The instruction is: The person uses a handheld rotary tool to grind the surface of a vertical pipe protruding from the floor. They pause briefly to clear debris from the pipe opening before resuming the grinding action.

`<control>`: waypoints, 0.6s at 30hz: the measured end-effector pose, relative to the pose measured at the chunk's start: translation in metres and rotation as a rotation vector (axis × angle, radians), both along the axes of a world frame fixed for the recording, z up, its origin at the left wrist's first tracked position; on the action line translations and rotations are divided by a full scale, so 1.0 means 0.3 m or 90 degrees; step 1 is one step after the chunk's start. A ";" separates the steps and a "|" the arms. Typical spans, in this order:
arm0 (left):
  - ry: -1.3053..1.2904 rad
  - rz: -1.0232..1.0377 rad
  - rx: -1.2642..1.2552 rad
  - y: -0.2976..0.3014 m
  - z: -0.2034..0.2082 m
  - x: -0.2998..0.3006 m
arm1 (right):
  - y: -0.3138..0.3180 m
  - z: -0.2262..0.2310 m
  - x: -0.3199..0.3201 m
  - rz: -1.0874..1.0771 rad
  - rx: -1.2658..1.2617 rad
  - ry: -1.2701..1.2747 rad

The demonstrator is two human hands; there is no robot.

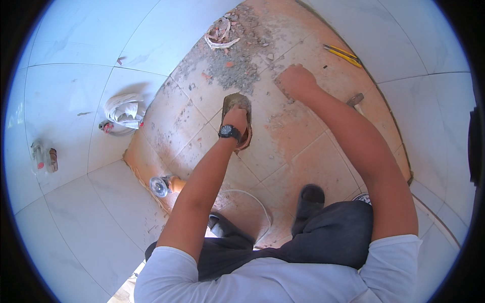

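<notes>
My left hand (236,118), with a black watch (230,132) on the wrist, reaches down into an oblong hole (230,101) cut through the tiled floor. Its fingertips are hidden inside. Grey rubble shows at the hole's far end, and reddish broken edges at the near end. To the right, my right hand (299,81) is closed in a fist low over the tiles. A flat brownish edge (283,87) shows beside its fingers; I cannot make out what it is.
Grey rubble (235,70) and a broken white ring-shaped piece (222,44) lie beyond the hole. A yellow-and-black tool (343,54) and a hammer-like tool (355,100) lie right. An angle grinder (164,186) sits near my left arm, by a white cord (265,207). Pipe fittings (44,157) protrude from the left wall.
</notes>
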State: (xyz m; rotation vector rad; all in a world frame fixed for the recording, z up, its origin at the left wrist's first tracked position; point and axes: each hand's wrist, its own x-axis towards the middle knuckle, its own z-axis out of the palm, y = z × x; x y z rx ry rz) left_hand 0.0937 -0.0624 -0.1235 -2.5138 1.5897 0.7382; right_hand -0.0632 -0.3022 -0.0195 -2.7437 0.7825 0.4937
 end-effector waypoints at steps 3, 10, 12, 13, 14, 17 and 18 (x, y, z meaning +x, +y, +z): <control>0.000 -0.102 -0.019 -0.007 -0.013 0.049 | 0.002 -0.010 -0.002 0.009 -0.019 -0.010; -0.043 -0.031 -0.203 -0.148 0.165 0.204 | -0.005 -0.030 -0.007 0.027 -0.017 -0.024; -0.032 0.039 -0.410 -0.235 0.258 0.276 | 0.003 -0.034 -0.011 -0.008 -0.012 -0.057; -0.051 0.044 -0.511 -0.258 0.295 0.298 | 0.004 -0.035 -0.010 -0.006 -0.016 -0.058; -0.088 0.063 -0.498 -0.272 0.314 0.302 | 0.003 -0.036 -0.011 -0.009 -0.012 -0.062; -0.089 0.089 -0.467 -0.219 0.301 0.272 | -0.006 -0.037 -0.010 0.017 -0.012 -0.086; -0.042 0.075 -0.290 -0.169 0.269 0.234 | -0.009 -0.038 -0.012 0.028 -0.009 -0.076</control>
